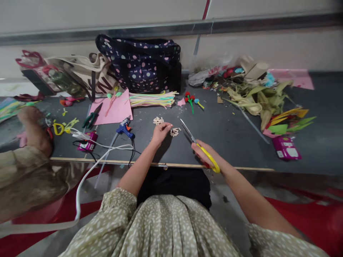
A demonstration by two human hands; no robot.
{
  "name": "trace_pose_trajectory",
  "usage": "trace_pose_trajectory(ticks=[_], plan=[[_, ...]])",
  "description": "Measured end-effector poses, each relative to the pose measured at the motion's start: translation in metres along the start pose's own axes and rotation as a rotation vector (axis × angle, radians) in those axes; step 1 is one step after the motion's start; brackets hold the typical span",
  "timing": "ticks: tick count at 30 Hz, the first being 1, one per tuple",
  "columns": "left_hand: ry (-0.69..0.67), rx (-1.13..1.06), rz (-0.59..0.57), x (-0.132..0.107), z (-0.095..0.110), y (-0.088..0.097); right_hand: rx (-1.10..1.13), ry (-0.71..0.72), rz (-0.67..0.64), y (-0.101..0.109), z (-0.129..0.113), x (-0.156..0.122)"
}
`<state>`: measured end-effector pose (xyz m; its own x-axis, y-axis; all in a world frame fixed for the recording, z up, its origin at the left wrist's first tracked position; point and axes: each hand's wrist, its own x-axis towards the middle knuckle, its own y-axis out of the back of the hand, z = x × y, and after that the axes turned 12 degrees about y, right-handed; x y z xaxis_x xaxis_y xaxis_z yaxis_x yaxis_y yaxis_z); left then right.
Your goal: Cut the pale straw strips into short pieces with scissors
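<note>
The left hand (161, 133) reaches in from 7 o'clock, wrist slightly raised, its fingertips pinched together and aimed toward 2 o'clock (I cannot tell whether a sliver sits between them); one small heap of pale pieces (175, 132) lies just beside those fingertips at 4 o'clock, a second heap (157, 120) at about 10 o'clock. The right hand (202, 150) comes from 5 o'clock, fingers closed around the yellow-handled scissors (208, 156), blades pointing to 11 o'clock; their tips are near the first heap but apart from it.

The table's front edge (174, 165) runs beneath both forearms, and the scissors' handle overhangs it; dark tabletop (235, 142) stretches from the right hand toward 3 o'clock, as far as the purple box (286, 148); husks (257, 100) bound it at 2 o'clock, the blue glue gun (125, 128) stands off the left hand at 9.
</note>
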<state>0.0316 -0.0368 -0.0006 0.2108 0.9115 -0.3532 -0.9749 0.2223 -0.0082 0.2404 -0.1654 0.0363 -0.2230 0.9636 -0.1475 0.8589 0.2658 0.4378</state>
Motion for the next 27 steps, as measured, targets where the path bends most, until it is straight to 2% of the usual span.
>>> trace_pose_trajectory(ticks=[4, 8, 15, 21, 27], plan=[[0.104, -0.214, -0.092, -0.023, -0.001, 0.003, -0.091, 0.1, -0.051, 0.003, -0.005, 0.001], [0.158, -0.284, -0.155, -0.041, 0.002, 0.004, -0.144, 0.09, -0.103, 0.0, -0.009, 0.002], [0.213, -0.268, -0.198, -0.053, 0.007, 0.004, -0.15, 0.111, -0.147, -0.011, -0.011, 0.001], [0.246, -0.186, -0.24, -0.059, 0.009, 0.002, -0.121, 0.106, -0.191, -0.011, -0.015, 0.001], [0.242, -0.16, -0.29, -0.062, 0.01, -0.001, -0.12, 0.115, -0.211, -0.013, -0.009, 0.002]])
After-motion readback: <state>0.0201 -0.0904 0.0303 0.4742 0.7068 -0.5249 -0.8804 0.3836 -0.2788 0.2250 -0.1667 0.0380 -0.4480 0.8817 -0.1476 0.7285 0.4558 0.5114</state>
